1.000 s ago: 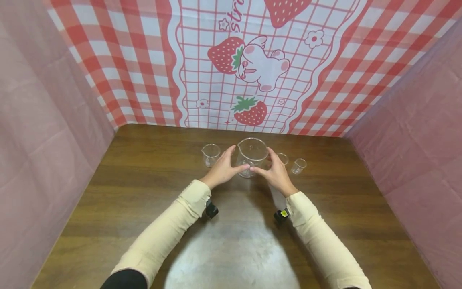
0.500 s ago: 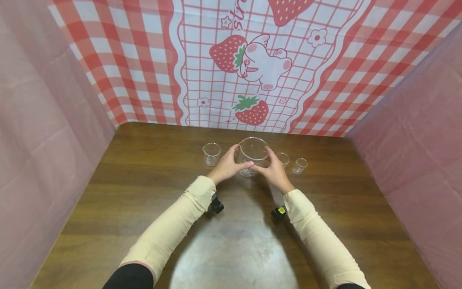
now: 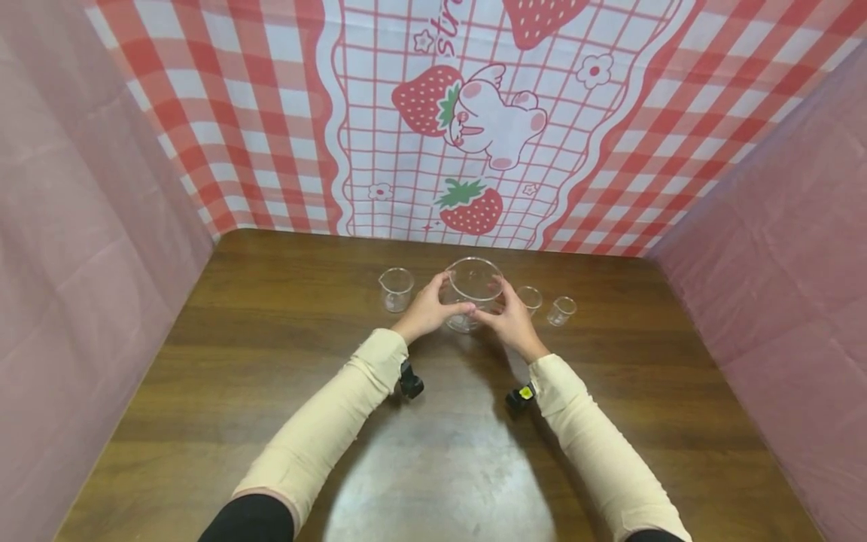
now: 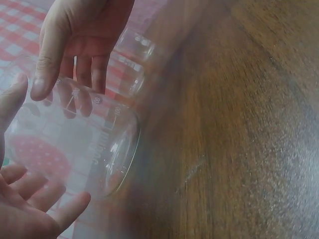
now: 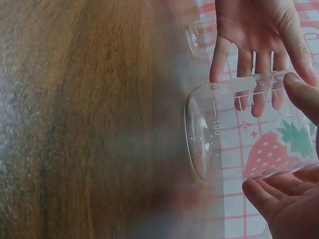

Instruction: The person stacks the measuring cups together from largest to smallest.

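Note:
A large clear glass beaker [image 3: 474, 286] with a pouring lip stands upright near the back of the table, with white graduation marks on its wall in both wrist views. My left hand [image 3: 424, 309] grips its left side, and my right hand [image 3: 512, 319] grips its right side. Both thumbs lie across the front and meet at the tips; the fingers reach round the sides. In the left wrist view the beaker [image 4: 79, 134] sits between the two hands. The right wrist view has the beaker's base [image 5: 197, 134] close to the wood; whether it touches cannot be told.
A medium beaker [image 3: 396, 289] stands left of the large one. To the right are a smaller beaker [image 3: 530, 298], partly behind my right hand, and the smallest beaker [image 3: 561, 310]. Checked strawberry cloth [image 3: 467, 150] hangs behind the wooden table [image 3: 440, 452]; pink curtains [image 3: 779, 218] flank it.
My hands have drawn closer round the large beaker, and the thumbs, apart at first, now touch. The left forearm has shifted slightly right. The beakers stand nearly where they were.

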`<action>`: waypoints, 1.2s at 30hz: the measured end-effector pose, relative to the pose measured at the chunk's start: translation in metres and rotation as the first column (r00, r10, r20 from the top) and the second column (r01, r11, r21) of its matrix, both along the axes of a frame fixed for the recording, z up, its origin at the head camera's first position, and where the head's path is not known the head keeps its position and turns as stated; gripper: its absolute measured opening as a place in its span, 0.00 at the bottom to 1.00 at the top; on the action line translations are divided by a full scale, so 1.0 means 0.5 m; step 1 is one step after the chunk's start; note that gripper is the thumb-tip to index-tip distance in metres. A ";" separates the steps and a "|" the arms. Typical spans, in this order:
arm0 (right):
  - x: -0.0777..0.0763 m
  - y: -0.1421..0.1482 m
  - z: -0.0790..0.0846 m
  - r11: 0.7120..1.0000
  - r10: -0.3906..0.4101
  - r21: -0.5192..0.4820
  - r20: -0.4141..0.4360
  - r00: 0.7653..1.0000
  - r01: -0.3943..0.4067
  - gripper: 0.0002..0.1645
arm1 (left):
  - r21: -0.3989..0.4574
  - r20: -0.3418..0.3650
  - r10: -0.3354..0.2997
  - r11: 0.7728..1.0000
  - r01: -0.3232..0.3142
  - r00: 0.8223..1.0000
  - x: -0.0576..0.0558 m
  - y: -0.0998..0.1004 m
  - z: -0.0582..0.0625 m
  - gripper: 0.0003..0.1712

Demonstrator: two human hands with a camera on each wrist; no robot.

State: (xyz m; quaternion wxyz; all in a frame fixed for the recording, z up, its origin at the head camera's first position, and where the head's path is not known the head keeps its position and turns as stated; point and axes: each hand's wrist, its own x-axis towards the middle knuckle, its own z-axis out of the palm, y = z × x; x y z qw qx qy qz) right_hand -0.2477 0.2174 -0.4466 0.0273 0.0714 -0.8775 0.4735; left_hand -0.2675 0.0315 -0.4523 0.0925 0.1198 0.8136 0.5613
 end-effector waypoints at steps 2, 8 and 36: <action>0.002 0.001 -0.001 1.000 -0.002 -0.004 0.000 1.000 0.002 0.51 | 0.000 0.002 0.001 1.000 -0.001 1.000 0.001 0.001 -0.001 0.53; 0.002 0.005 -0.003 1.000 0.001 0.015 0.004 1.000 -0.001 0.50 | -0.006 0.007 0.008 1.000 -0.008 1.000 0.001 0.003 -0.004 0.52; 0.013 0.010 0.017 1.000 0.002 0.018 -0.029 1.000 -0.002 0.51 | 0.051 -0.030 0.016 0.999 -0.014 0.999 0.004 0.005 0.008 0.50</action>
